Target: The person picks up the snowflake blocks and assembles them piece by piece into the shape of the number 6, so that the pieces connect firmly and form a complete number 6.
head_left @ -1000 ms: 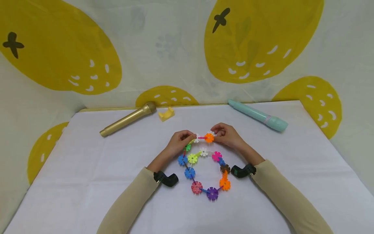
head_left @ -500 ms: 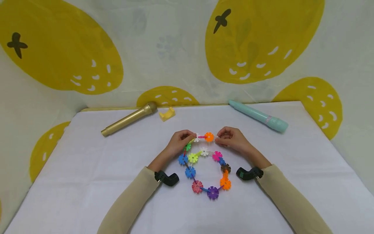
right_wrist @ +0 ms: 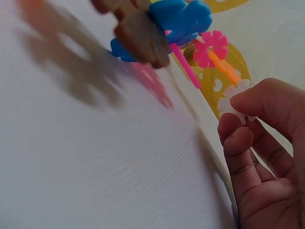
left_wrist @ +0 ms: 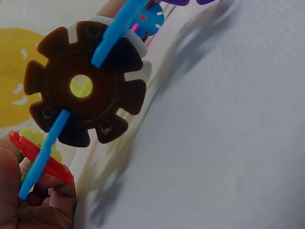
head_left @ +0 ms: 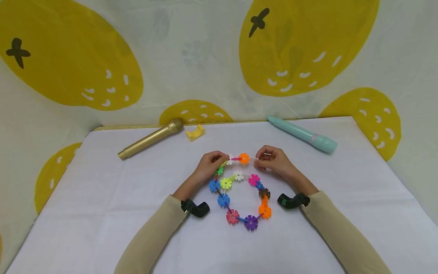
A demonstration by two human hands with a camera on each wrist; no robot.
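Note:
A chain of colourful notched plastic discs (head_left: 251,222), slotted edge to edge, curls in a loop above the white cloth. My left hand (head_left: 211,164) pinches the chain near a white disc (head_left: 229,160) at its upper left. Between finger and thumb, my right hand (head_left: 273,158) holds a white disc (right_wrist: 233,102) at the chain's upper end, beside an orange disc (head_left: 244,158). A brown disc (left_wrist: 57,81) with blue discs slotted into it fills much of the left wrist view, partly in front of my left hand. The fingers hide parts of the held discs.
A gold toy microphone (head_left: 150,139) lies at the back left, next to a small yellow curved stand (head_left: 195,133). At the back right lies a mint-green toy microphone (head_left: 301,134). A fabric backdrop with yellow fruit prints rises behind the table (head_left: 85,201).
My right hand has shifted a little to the right, and the white end disc has turned more edge-on. The left hand stays nearly in place; the lower loop has shifted slightly upward.

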